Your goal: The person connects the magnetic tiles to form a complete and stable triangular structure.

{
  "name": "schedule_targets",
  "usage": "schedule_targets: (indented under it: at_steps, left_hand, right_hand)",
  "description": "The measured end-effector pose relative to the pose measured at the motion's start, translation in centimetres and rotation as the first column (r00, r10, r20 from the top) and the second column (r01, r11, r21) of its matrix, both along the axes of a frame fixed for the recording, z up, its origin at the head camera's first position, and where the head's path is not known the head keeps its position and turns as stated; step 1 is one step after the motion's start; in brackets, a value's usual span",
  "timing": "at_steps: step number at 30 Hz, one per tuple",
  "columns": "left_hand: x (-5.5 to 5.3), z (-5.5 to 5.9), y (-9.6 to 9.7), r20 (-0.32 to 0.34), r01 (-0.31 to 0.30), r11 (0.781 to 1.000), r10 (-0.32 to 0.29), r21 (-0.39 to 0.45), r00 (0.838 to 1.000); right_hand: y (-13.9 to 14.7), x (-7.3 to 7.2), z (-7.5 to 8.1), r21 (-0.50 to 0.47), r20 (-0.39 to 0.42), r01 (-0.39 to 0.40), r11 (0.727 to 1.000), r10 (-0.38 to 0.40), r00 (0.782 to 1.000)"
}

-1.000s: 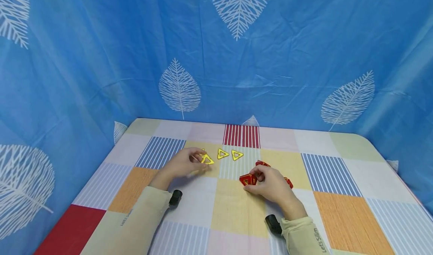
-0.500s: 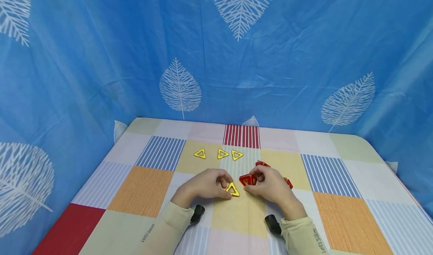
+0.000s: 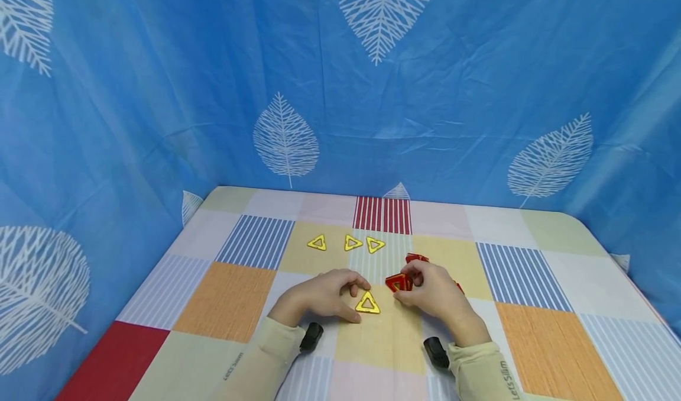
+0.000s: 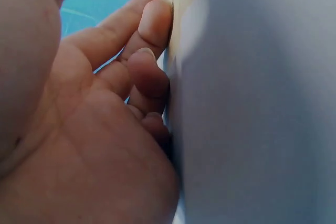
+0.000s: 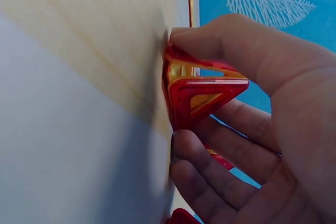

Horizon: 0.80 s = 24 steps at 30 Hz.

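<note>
On the checked cloth in the head view lies a yellow triangular magnetic tile (image 3: pixel 367 311) with a hollow centre. My left hand (image 3: pixel 327 294) is right beside it, thumb and forefinger spread apart around its left side. To the right, my right hand (image 3: pixel 437 291) grips a small red pyramid (image 3: pixel 392 281) built from triangular magnetic tiles. In the right wrist view, thumb and fingers pinch the pyramid (image 5: pixel 184 100) from opposite sides, its base at the cloth. The left wrist view shows loosely bent fingers (image 4: pixel 155 22) by the cloth; the yellow tile is hidden there.
Farther back lie three more yellow triangles: one at left (image 3: pixel 324 242), one in the middle (image 3: pixel 346 243) and one at right (image 3: pixel 369 245). Behind my right hand sits a red piece (image 3: pixel 417 257); another red piece (image 3: pixel 460 287) peeks out to its right. A blue leaf-print curtain (image 3: pixel 452 81) surrounds the table.
My left hand has carried a yellow triangle from the back left toward the front, beside the red pyramid, and loosened its grip on it. My right hand keeps holding the pyramid.
</note>
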<state>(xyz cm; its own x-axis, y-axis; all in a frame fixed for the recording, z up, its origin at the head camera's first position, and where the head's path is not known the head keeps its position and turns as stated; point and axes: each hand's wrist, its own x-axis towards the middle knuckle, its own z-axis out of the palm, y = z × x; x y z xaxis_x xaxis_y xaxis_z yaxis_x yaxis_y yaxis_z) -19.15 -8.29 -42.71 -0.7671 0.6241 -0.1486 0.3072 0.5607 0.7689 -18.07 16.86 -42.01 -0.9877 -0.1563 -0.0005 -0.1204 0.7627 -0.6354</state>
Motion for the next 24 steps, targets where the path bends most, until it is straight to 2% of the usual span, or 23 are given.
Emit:
schedule_targets:
  at_steps: [7, 16, 21, 24]
  left_hand:
    - [-0.2, -0.3, -0.3, -0.038, 0.066, 0.998, -0.066, 0.023, 0.997]
    - [-0.3, -0.4, -0.5, -0.012, 0.055, 0.997, -0.054, 0.056, 0.998]
    - [-0.1, -0.4, -0.4, -0.001, 0.048, 0.997, -0.048, 0.062, 0.999]
    - [-0.1, -0.4, -0.3, -0.006, 0.050, 0.997, -0.050, 0.062, 0.999]
  right_hand:
    - [0.5, 0.0, 0.1, 0.001, 0.005, 0.010, 1.000, -0.010, 1.000]
    - [0.5, 0.1, 0.4, 0.009, -0.009, 0.008, 1.000, -0.008, 1.000]
    - [0.7, 0.3, 1.0, 0.035, -0.072, 0.022, 0.999, -0.020, 0.997]
    - [0.9, 0.3, 1.7, -0.025, -0.120, 0.030, 0.999, -0.033, 0.992]
